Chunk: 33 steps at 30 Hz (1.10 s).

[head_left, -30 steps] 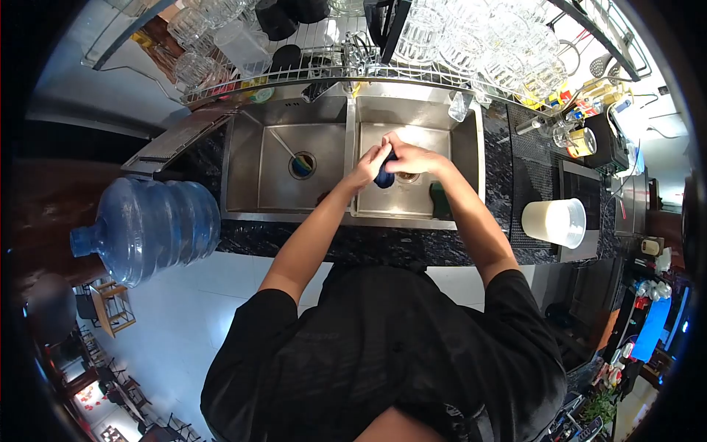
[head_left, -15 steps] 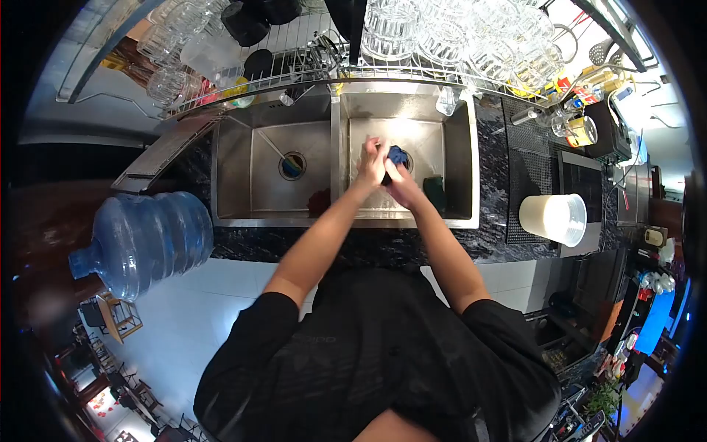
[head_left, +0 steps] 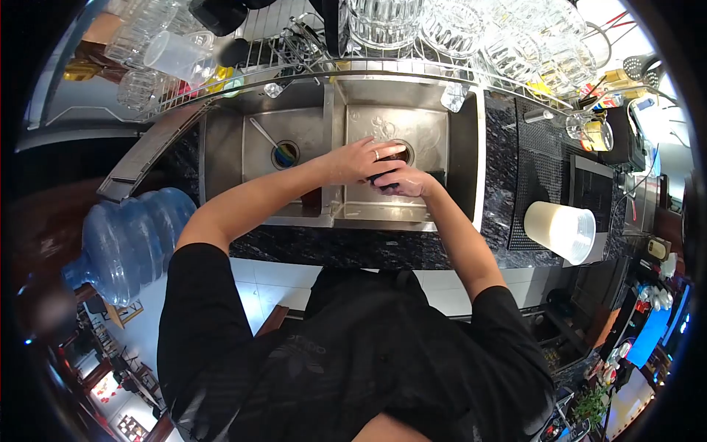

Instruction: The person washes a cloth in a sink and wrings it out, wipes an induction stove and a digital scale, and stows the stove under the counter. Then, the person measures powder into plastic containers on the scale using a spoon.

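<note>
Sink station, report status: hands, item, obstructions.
Left hand and right hand together over right basin. Dark bundle at the hands, mostly hidden. Nothing visibly in the way; long-handled utensil apart in left basin.

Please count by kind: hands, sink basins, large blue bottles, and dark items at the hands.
Hands: 2 (left hand, right hand)
Sink basins: 2 (left basin, right basin)
Large blue bottle: 1
Dark item at the hands: 1
Total: 6

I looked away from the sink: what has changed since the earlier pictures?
The left arm swung outward, its left hand turning rightward. The cloth moved from beside the drain towards the body, still in the grip of the right hand. The bottle and tub stayed put.
</note>
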Motion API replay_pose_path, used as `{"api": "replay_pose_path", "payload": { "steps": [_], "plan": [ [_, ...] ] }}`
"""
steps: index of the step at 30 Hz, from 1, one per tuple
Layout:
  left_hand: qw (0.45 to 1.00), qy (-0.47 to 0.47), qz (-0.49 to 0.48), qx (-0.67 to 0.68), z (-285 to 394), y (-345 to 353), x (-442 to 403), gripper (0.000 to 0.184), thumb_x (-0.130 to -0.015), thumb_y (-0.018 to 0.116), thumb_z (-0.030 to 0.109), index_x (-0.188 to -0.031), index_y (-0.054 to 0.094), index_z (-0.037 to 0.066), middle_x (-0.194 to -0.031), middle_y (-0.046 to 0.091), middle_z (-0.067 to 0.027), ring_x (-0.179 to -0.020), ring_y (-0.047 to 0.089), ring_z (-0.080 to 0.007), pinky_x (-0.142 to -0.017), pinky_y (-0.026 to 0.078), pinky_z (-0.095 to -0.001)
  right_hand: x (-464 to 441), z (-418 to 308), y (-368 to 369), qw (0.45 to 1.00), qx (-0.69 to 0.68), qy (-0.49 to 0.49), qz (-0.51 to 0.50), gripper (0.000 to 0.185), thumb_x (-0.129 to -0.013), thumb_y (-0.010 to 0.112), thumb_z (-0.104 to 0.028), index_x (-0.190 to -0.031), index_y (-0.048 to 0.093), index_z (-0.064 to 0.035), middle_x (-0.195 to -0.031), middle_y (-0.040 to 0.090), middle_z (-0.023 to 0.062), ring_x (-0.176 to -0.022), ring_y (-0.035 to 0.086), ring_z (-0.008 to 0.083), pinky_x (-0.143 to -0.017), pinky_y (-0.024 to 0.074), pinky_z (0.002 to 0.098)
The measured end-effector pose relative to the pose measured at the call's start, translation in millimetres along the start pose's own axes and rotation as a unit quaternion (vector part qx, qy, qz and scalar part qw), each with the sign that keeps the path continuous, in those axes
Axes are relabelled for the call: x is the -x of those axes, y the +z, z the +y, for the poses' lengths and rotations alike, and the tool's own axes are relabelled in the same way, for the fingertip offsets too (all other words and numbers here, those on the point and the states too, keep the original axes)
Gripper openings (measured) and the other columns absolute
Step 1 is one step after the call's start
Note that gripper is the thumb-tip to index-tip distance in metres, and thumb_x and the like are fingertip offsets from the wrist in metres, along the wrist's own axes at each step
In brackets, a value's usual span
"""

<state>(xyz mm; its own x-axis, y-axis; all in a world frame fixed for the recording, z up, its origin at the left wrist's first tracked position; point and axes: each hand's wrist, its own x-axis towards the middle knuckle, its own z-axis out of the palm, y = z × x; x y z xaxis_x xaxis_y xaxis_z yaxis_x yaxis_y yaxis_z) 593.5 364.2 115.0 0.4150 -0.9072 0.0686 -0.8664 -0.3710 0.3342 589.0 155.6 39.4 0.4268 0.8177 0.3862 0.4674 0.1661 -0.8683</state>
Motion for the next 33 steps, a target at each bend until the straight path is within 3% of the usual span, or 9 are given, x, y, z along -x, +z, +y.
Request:
{"api": "replay_pose_path", "payload": {
  "steps": [2, 7, 14, 19, 22, 27, 29, 32, 33],
  "plan": [
    [0.998, -0.015, 0.054, 0.021, -8, 22, -5, 0.067, -0.071, 0.072, 0.016, -0.132, 0.044, 0.011, -0.139, 0.044, -0.0179, -0.124, 0.049, -0.0311, -0.092, 0.049, -0.0409, -12, -13, -3, 0.770, -0.407, 0.490, 0.036, 0.011, -0.079, 0.072, -0.014, -0.087, 0.067, -0.0070, -0.081, 0.062, 0.0040, -0.071, 0.057, 0.0102, -0.062, 0.0457, 0.0236],
    [0.988, -0.150, 0.021, 0.037, -26, 65, -8, 0.037, -0.070, 0.069, 0.013, -0.104, 0.055, 0.007, -0.074, 0.066, -0.0160, -0.073, 0.067, -0.0339, -0.062, 0.054, -0.0403, -25, 20, -2, 0.850, -0.214, 0.481, -0.026, 0.022, -0.077, 0.071, -0.025, -0.084, 0.067, -0.0042, -0.069, 0.062, 0.0032, -0.056, 0.054, 0.0129, -0.051, 0.0428, 0.0288],
    [0.956, -0.277, -0.082, 0.049, -29, 97, -15, 0.014, -0.069, 0.065, 0.008, -0.083, 0.064, 0.006, -0.078, 0.068, -0.0165, -0.077, 0.067, -0.0345, -0.067, 0.054, -0.0443, -18, 34, 30, 0.829, 0.298, 0.471, -0.053, 0.030, -0.073, 0.067, -0.026, -0.090, 0.068, -0.0011, -0.081, 0.069, 0.0172, -0.074, 0.069, 0.0299, -0.066, 0.0548, 0.0370],
    [0.844, -0.493, -0.102, 0.182, -27, 119, -19, 0.030, -0.064, 0.074, 0.016, -0.091, 0.069, 0.002, -0.092, 0.070, -0.0148, -0.084, 0.068, -0.0312, -0.073, 0.054, -0.0423, -20, 37, 21, 0.823, 0.394, 0.396, -0.105, 0.029, -0.078, 0.064, -0.022, -0.099, 0.059, -0.0037, -0.079, 0.068, 0.0176, -0.077, 0.069, 0.0322, -0.066, 0.0550, 0.0436],
    [0.818, -0.352, -0.094, 0.445, -50, 154, 2, 0.022, -0.064, 0.071, 0.011, -0.083, 0.067, 0.001, -0.075, 0.066, -0.0110, -0.069, 0.064, -0.0233, -0.063, 0.050, -0.0392, -12, 32, 28, 0.838, 0.405, 0.347, -0.114, 0.031, -0.078, 0.066, -0.022, -0.101, 0.054, -0.0048, -0.079, 0.068, 0.0167, -0.079, 0.069, 0.0327, -0.065, 0.0541, 0.0459],
    [0.681, -0.484, -0.117, 0.537, -36, 114, 1, 0.053, -0.064, 0.078, 0.010, -0.112, 0.056, 0.004, -0.081, 0.062, -0.0067, -0.077, 0.061, -0.0213, -0.070, 0.051, -0.0346, 0, 34, 34, 0.855, 0.374, 0.355, -0.061, 0.027, -0.075, 0.069, -0.019, -0.094, 0.055, -0.0059, -0.078, 0.066, 0.0189, -0.077, 0.069, 0.0324, -0.060, 0.0531, 0.0435],
    [0.627, -0.513, -0.036, 0.585, -26, 106, 8, 0.065, -0.068, 0.078, 0.011, -0.126, 0.050, 0.007, -0.089, 0.062, -0.0085, -0.089, 0.063, -0.0215, -0.081, 0.054, -0.0348, 15, 51, 36, 0.879, 0.234, 0.376, 0.179, 0.017, -0.076, 0.068, -0.016, -0.082, 0.055, -0.0075, -0.072, 0.065, 0.0136, -0.063, 0.066, 0.0230, -0.051, 0.0481, 0.0336],
    [0.742, -0.373, 0.152, 0.536, 11, 54, 19, 0.074, -0.071, 0.074, 0.003, -0.135, 0.040, 0.011, -0.115, 0.057, -0.0115, -0.110, 0.057, -0.0248, -0.091, 0.052, -0.0364, 13, 32, 15, 0.787, -0.275, 0.521, 0.180, 0.013, -0.077, 0.067, -0.014, -0.076, 0.054, -0.0095, -0.066, 0.056, 0.0022, -0.056, 0.053, 0.0094, -0.047, 0.0373, 0.0249],
    [0.872, -0.300, 0.154, 0.354, 21, 35, 19, 0.067, -0.072, 0.072, 0.003, -0.133, 0.044, 0.009, -0.124, 0.052, -0.0120, -0.116, 0.053, -0.0272, -0.096, 0.048, -0.0384, 7, 14, 12, 0.763, -0.388, 0.484, 0.181, 0.011, -0.079, 0.065, -0.010, -0.078, 0.054, -0.0096, -0.064, 0.044, -0.0067, -0.054, 0.039, 0.0037, -0.046, 0.0284, 0.0213]
  ]
}}
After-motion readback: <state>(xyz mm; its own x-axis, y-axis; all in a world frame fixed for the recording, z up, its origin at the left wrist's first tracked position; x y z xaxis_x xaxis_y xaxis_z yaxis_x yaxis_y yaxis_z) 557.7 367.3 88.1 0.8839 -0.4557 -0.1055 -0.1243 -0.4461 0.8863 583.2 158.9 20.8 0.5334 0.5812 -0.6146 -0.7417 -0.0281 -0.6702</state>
